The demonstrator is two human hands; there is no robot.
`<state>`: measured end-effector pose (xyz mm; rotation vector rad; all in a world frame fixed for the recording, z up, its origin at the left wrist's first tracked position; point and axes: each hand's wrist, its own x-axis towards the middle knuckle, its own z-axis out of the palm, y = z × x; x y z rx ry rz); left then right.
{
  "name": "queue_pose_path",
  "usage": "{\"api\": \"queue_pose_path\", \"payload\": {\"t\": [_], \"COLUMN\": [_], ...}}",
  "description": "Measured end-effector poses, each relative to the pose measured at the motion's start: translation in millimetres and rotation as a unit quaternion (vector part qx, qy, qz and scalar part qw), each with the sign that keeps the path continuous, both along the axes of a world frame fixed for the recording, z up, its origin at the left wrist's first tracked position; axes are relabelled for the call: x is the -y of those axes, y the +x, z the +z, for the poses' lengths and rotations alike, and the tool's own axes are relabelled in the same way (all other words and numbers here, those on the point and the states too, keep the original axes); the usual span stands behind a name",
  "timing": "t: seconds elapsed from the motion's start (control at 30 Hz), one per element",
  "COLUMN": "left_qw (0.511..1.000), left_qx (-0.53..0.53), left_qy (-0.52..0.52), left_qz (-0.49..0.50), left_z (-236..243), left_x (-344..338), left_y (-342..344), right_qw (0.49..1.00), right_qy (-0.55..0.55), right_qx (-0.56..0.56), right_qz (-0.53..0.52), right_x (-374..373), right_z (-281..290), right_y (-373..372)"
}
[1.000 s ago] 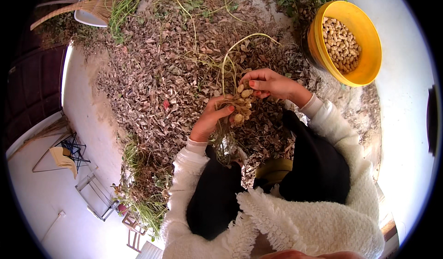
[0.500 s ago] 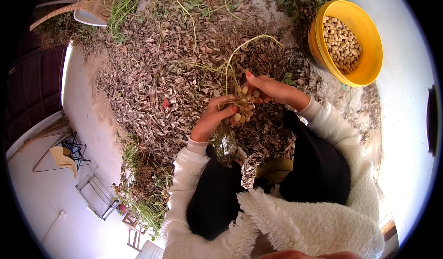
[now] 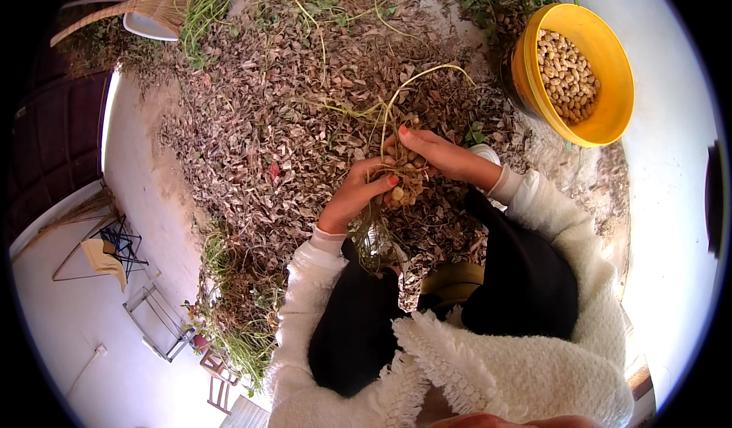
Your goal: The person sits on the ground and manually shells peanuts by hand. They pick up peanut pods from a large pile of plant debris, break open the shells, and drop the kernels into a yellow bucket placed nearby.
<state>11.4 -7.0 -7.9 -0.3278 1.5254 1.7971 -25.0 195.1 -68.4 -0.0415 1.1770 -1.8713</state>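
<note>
My left hand [image 3: 352, 196] is closed around the stems and roots of a peanut plant [image 3: 408, 188], thumb pressed on top. Pale peanut pods hang in a cluster from its roots, and a long yellowish stem arches away beyond the hands. My right hand [image 3: 438, 153] curls over the far side of the same cluster, thumb stretched along it and fingers round the pods. Which pods its fingers grip is partly hidden. At the far right stands a yellow bucket [image 3: 528, 62] holding many picked peanuts [image 3: 566, 77].
Dry brown leaves [image 3: 259, 123] cover the ground. Green peanut plants [image 3: 236, 298] are heaped at the near left, with more at the back. A straw broom [image 3: 152, 8] rests over a white dustpan [image 3: 141, 27] at the far left. White wall [image 3: 663, 161] on the right.
My right hand has moved left and closer to my left hand, now cupped against the pod cluster. The left hand has shifted slightly right, still holding the plant.
</note>
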Motion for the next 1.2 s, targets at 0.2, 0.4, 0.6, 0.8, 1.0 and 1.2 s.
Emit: {"api": "queue_pose_path", "payload": {"t": [0.2, 0.4, 0.6, 0.8, 1.0, 1.2], "left_qw": [1.0, 0.999, 1.0, 0.998, 0.973, 0.971], "left_qx": [0.005, 0.033, 0.015, -0.037, -0.203, -0.21], "left_qy": [0.007, 0.01, -0.014, -0.046, -0.111, -0.115], "left_qz": [-0.02, -0.011, -0.019, -0.015, -0.019, -0.014], "left_z": [-4, -5, -4, -11, -13, -15], "left_x": [1, -1, -11, -22, -33, -36], "left_y": [-5, -5, -6, -8, -4, -5], "right_qw": [0.998, 0.98, 0.94, 0.863, 0.795, 0.904], "right_qy": [0.002, 0.09, 0.171, 0.278, 0.334, 0.286], "right_qx": [0.028, -0.155, -0.25, -0.382, -0.475, -0.268], "right_qz": [-0.053, -0.081, -0.156, -0.178, -0.174, -0.17], "right_x": [-1, 5, 3, -2, -6, -8], "right_z": [-12, 0, 8, 9, 8, 0], "right_y": [3, 2, -7, -12, -17, -19]}}
